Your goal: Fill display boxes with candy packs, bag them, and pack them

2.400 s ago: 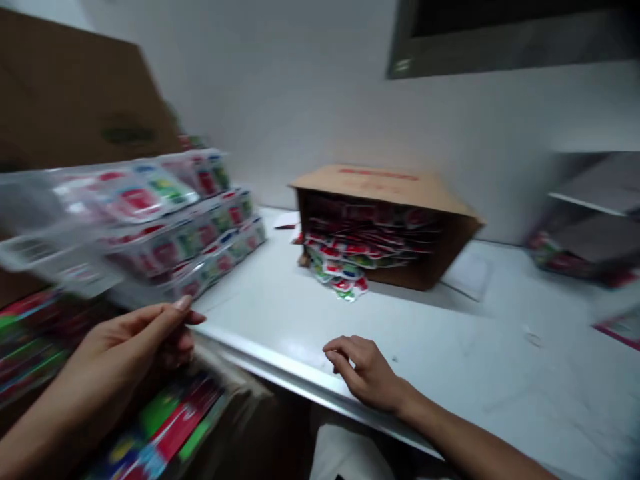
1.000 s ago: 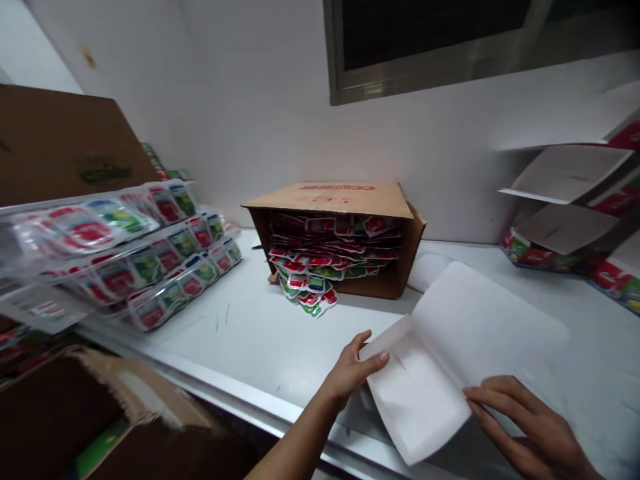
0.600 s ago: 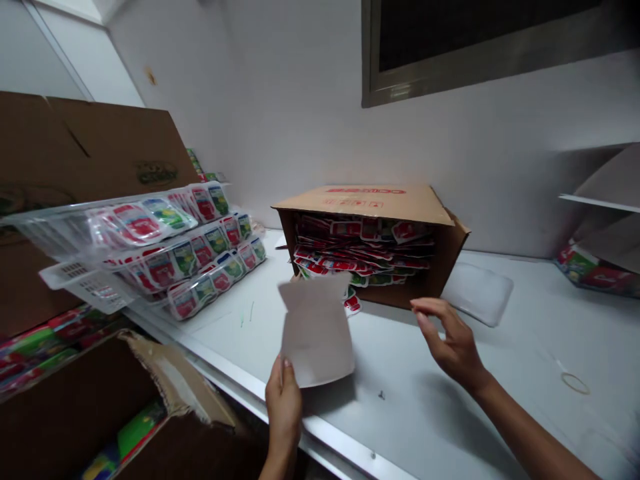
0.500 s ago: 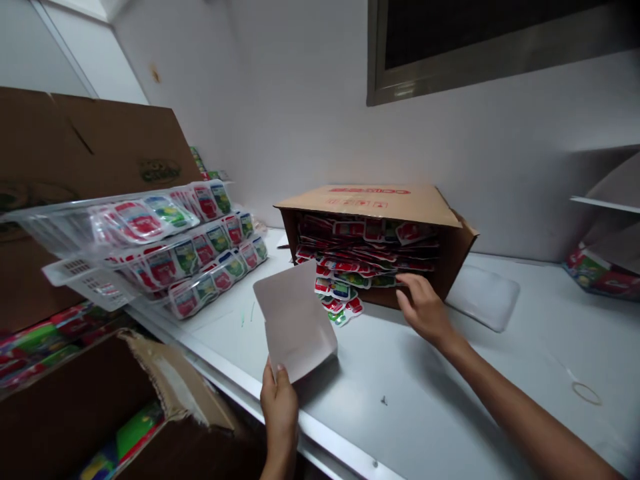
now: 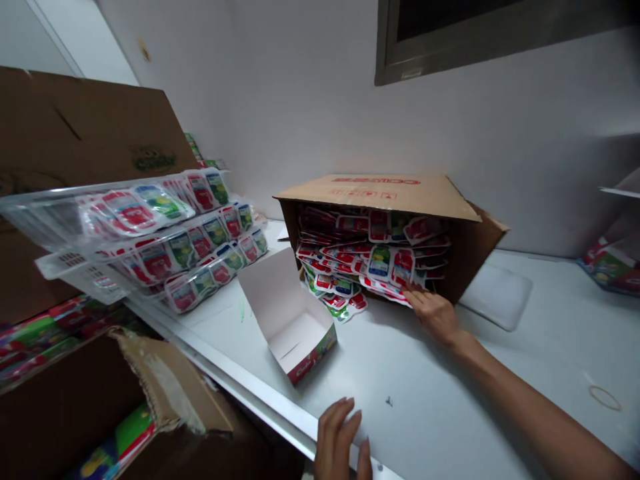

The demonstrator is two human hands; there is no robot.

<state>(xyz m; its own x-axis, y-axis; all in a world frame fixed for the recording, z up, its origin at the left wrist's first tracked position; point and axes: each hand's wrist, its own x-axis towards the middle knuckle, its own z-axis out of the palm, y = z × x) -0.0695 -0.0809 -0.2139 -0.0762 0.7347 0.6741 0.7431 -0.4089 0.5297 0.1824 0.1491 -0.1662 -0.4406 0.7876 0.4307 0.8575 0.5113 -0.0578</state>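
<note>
A brown cardboard box (image 5: 400,190) lies on its side on the white table (image 5: 450,400), stuffed with red, green and blue packets (image 5: 380,257). My right hand (image 5: 435,313) reaches into its mouth, fingers closed on the lower edge of a bundle of packets that tilts outward. A small open carton (image 5: 295,327), white inside with a red and green outside, stands on the table with its lid up, just left of the box. My left hand (image 5: 340,433) rests near the table's front edge with fingers stretched out and nothing in it.
Clear trays of packets (image 5: 165,233) are stacked at the left before large brown boxes (image 5: 90,133). A torn open box (image 5: 165,393) sits below the table edge. A white flat sheet (image 5: 495,293), a rubber band (image 5: 605,398) and coloured cartons (image 5: 610,267) lie to the right.
My left hand has set the small carton down on the table and let go of it. My right hand has gone into the box and taken hold of packets.
</note>
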